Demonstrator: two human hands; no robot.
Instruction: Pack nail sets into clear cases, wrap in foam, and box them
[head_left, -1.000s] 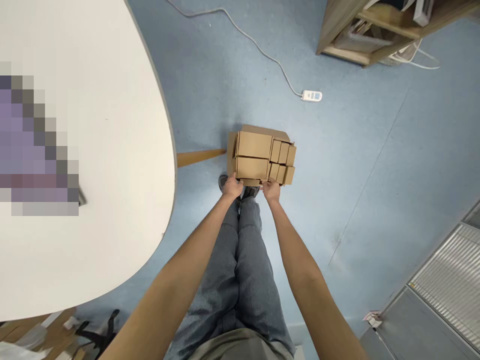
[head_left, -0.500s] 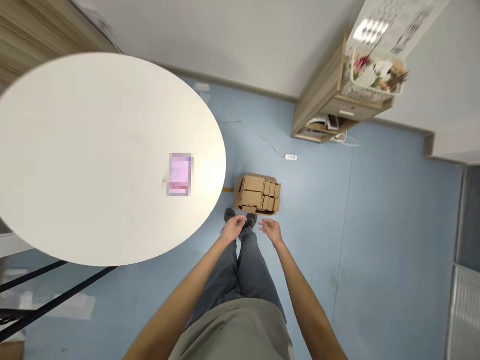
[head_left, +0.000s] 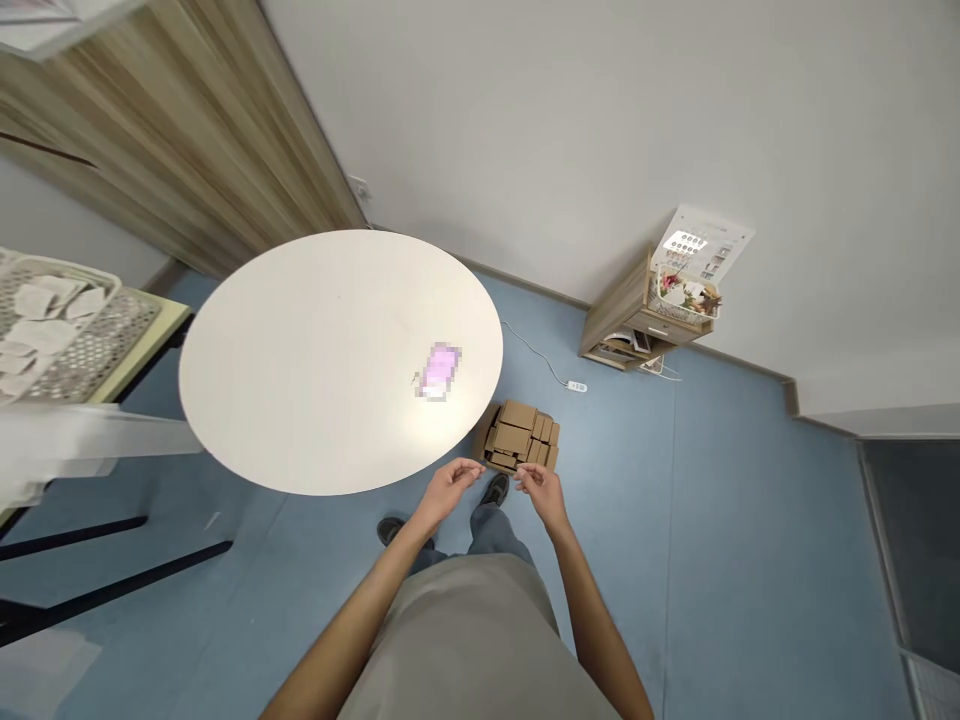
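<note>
My left hand (head_left: 451, 484) hovers by the front left of a cardboard box (head_left: 484, 428), its fingers loosely bent with no object visible in them. Across from it, my right hand (head_left: 543, 494) is held near the box's front right, fingers half curled and apart, also bare. Small brown cartons (head_left: 513, 438) of different sizes fill the box, which rests on the floor by my feet. Whether my fingertips touch the box cannot be made out; they seem to be above its near edge.
A white oval table (head_left: 300, 350) stands to the left, with a blurred pinkish item (head_left: 439, 370) on it. A power strip (head_left: 576, 386) and its cord lie on the blue floor. Beyond is a wooden cabinet (head_left: 615, 312) carrying a flower basket (head_left: 686, 294). A shelf with a white basket (head_left: 60, 320) is at far left.
The view has shifted, showing more wall and the left shelf. My left foot has moved out to the left. Both hands stay in front of the box with nothing visible in them.
</note>
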